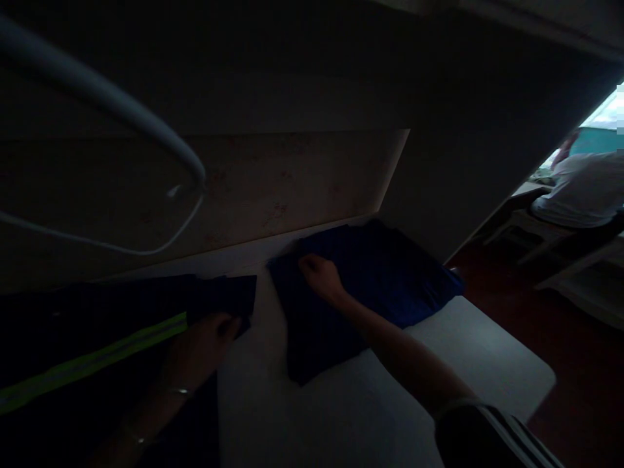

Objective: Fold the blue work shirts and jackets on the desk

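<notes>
On the left lies a dark garment (112, 305) with a yellow-green reflective stripe (97, 364). My left hand (207, 341), bangles at its wrist, is closed at the garment's right edge, its fingertips pinching a corner of the cloth. To the right, a dark blue piece of cloth (355, 292) is spread in loose folds on a white table (478, 344). My right hand (322, 276) rests on its upper left part with curled fingers, seemingly gripping the fabric. Deep shadow hides the finer detail of both hands.
A pale cable (160, 136) loops down at the upper left. Behind the table stands a patterned wall panel (277, 188), with a dark partition (439, 162) to its right. Beyond it, a person in a white top (585, 188) sits at another table above a reddish floor (570, 409).
</notes>
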The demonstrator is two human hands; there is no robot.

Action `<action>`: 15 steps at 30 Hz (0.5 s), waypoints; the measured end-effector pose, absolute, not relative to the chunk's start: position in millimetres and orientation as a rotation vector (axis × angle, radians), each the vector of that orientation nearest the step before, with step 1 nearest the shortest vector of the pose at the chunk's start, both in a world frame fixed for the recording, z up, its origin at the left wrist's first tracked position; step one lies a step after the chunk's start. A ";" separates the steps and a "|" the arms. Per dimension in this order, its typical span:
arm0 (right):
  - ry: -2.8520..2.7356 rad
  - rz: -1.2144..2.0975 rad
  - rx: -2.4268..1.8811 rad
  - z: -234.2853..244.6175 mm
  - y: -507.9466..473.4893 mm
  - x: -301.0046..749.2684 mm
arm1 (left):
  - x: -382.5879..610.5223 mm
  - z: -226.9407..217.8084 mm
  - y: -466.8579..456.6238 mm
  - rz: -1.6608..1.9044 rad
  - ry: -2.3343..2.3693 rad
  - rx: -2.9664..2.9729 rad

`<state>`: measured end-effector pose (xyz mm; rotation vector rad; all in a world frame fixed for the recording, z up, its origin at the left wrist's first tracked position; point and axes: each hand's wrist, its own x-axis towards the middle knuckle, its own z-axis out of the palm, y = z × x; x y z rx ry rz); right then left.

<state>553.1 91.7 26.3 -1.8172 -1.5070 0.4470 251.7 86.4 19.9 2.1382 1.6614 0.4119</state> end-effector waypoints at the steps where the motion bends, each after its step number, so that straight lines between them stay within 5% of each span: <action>1: -1.409 0.396 -1.929 23.2 93.5 576.4 | 287.4 20.0 75.6 0.365 1.510 2.150; 7: -1.230 0.437 -2.228 -9.7 101.8 644.9 | 446.3 -4.3 54.8 0.531 1.366 2.233; 15: -1.101 0.272 -2.461 -2.2 79.1 699.1 | 434.2 -16.3 87.1 0.697 1.418 1.721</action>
